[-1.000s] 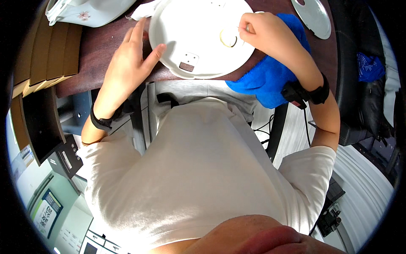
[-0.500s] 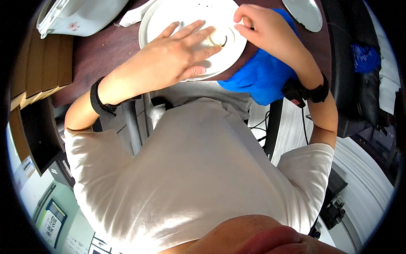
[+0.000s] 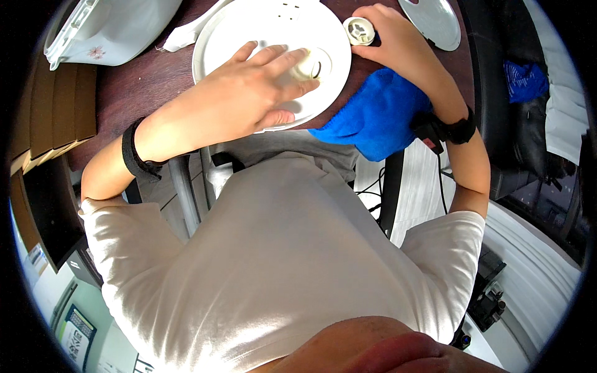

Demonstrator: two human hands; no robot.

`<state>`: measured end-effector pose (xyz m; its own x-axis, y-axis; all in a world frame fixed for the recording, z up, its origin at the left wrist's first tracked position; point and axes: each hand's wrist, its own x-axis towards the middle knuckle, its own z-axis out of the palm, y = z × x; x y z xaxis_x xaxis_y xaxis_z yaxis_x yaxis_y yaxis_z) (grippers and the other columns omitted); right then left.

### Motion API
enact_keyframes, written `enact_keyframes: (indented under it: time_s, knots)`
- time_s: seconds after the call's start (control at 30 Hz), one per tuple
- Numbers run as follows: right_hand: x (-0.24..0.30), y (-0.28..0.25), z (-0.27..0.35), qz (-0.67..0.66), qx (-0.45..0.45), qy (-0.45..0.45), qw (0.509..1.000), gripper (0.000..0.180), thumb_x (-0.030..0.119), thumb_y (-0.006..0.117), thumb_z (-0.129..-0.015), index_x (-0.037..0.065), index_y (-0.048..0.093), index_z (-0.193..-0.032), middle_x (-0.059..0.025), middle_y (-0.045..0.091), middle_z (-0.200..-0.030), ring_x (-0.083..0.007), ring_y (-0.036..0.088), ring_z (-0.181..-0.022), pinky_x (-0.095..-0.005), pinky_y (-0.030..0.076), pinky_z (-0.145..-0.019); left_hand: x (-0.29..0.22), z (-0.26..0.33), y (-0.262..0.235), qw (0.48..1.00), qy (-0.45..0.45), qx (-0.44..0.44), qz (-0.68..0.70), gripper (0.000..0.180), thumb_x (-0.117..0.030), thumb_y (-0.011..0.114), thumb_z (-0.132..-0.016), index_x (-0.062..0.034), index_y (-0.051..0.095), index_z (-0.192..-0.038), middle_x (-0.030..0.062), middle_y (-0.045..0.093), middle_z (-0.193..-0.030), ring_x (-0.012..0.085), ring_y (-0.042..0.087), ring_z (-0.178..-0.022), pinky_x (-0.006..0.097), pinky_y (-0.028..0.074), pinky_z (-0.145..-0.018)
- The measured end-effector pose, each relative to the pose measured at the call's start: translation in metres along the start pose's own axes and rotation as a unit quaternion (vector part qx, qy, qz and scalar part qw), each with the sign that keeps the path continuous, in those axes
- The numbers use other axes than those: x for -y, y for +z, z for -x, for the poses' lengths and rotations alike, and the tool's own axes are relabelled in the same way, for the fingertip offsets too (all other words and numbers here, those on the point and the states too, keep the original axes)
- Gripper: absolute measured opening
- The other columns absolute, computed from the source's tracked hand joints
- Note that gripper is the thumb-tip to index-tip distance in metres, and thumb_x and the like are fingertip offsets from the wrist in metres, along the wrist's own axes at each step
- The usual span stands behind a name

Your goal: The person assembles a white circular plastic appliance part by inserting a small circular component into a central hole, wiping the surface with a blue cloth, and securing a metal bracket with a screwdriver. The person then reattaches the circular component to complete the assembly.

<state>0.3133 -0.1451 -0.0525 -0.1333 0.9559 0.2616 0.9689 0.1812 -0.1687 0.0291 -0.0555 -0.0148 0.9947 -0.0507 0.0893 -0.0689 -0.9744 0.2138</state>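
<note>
A large round white disc with small slots and a raised ring near its right side lies at the table's front edge. My left hand rests on it, open, fingers spread flat, with the fingertips beside the ring. Just off the disc's right edge, my right hand is closed around a small round white cap-like part with dark openings in its face. Some of its fingers are hidden behind the hand. A blue cloth hangs over the table's edge below my right hand.
A white vessel with a flower print stands at the far left, with a white elongated piece beside it. An oval white lid-like plate lies at the far right of the dark red table. Brown boxes stand at left.
My right hand has turned and moved slightly away from the disc, and the small white part now shows in its grasp. My left hand stays flat on the disc. The whole view has shifted slightly.
</note>
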Motion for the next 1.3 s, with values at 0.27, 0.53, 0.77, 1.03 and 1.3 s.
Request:
enact_keyframes:
  time_s: [0.27,0.53,0.77,1.03,1.3]
  knots:
    - [0.031,-0.025,-0.003,-0.134,-0.08,-0.02,0.988,0.05,0.024,0.079,-0.074,0.006,0.057,-0.115,-0.0107,0.063,-0.106,-0.0235,0.064,-0.09,-0.0315,0.052,-0.077,0.013,-0.002,-0.011,0.998,-0.014,-0.018,0.062,0.045,-0.023,0.064,-0.084,-0.0104,0.057,-0.127,0.0188,0.052,-0.129,0.0377,0.047,-0.121,0.045,0.038,-0.103]
    - [0.051,-0.035,-0.003,-0.379,0.05,0.041,0.923,0.05,0.027,0.074,-0.082,0.005,0.057,-0.123,-0.0069,0.064,-0.106,-0.0153,0.061,-0.101,-0.0241,0.048,-0.086,0.016,0.002,-0.029,0.991,-0.026,-0.091,0.09,0.043,-0.014,0.063,-0.082,-0.0049,0.056,-0.123,0.0165,0.059,-0.115,0.0363,0.056,-0.107,0.042,0.045,-0.094]
    - [0.055,-0.041,-0.01,-0.232,0.072,0.095,0.965,0.05,0.037,0.083,-0.07,0.002,0.064,-0.1,-0.0091,0.067,-0.082,-0.0171,0.064,-0.073,-0.0268,0.051,-0.066,0.025,0.017,-0.007,0.994,0.016,-0.066,0.086,0.042,-0.01,0.062,-0.082,-0.0015,0.056,-0.122,0.0199,0.055,-0.121,0.0385,0.053,-0.113,0.044,0.043,-0.097]
    - [0.075,-0.042,-0.031,-0.014,0.141,-0.021,0.99,0.063,0.052,0.082,-0.059,0.002,0.063,-0.092,-0.0142,0.066,-0.076,-0.0274,0.066,-0.067,-0.0324,0.051,-0.064,0.038,0.0,-0.026,0.977,-0.067,-0.075,0.187,0.045,-0.019,0.065,-0.085,-0.0018,0.055,-0.124,0.018,0.061,-0.114,0.0316,0.059,-0.106,0.04,0.046,-0.092]
    - [0.08,-0.044,-0.036,-0.212,0.033,-0.071,0.974,0.068,0.039,0.088,-0.058,0.008,0.06,-0.112,-0.0079,0.068,-0.09,-0.0209,0.068,-0.077,-0.0284,0.052,-0.067,0.033,-0.017,-0.031,0.847,-0.11,-0.066,0.516,0.049,-0.017,0.074,-0.083,0.001,0.053,-0.123,0.0071,0.066,-0.092,0.0109,0.064,-0.081,0.023,0.051,-0.071]
